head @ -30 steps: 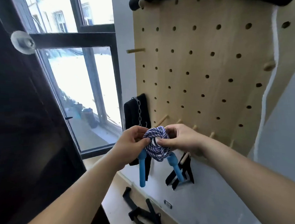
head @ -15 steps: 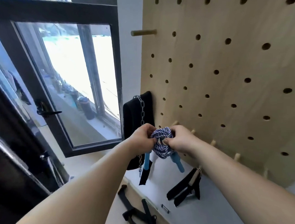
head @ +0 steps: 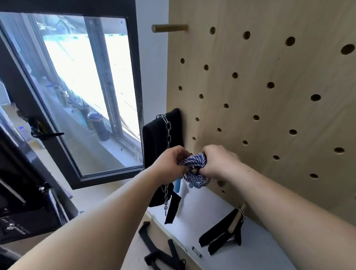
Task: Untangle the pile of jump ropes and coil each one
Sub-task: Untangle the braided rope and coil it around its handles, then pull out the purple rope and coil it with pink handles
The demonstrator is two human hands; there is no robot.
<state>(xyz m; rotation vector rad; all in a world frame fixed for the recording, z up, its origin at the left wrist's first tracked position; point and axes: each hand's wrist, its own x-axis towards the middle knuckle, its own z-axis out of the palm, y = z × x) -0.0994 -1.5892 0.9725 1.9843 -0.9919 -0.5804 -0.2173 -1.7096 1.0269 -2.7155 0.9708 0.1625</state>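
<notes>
Lower centre of frame: the coiled blue-and-white twisted jump rope (head: 194,164) lies flat-on to the pale wooden pegboard (head: 274,110), with the left hand (head: 170,161) and right hand (head: 219,161) each pinching one side, equally near. A wooden peg end (head: 194,170) shows through the coil's opening, so seating appears to need a straight push boardward. A black strap with steel chain (head: 155,140) hangs just beside on the left; bare board lies to the right.

The left hand (head: 170,161) and right hand (head: 219,163) hide the sides of the rope (head: 194,164). Only a bit of one blue handle (head: 177,187) shows below the left hand. The board (head: 274,110) runs off the top and right edges.
</notes>
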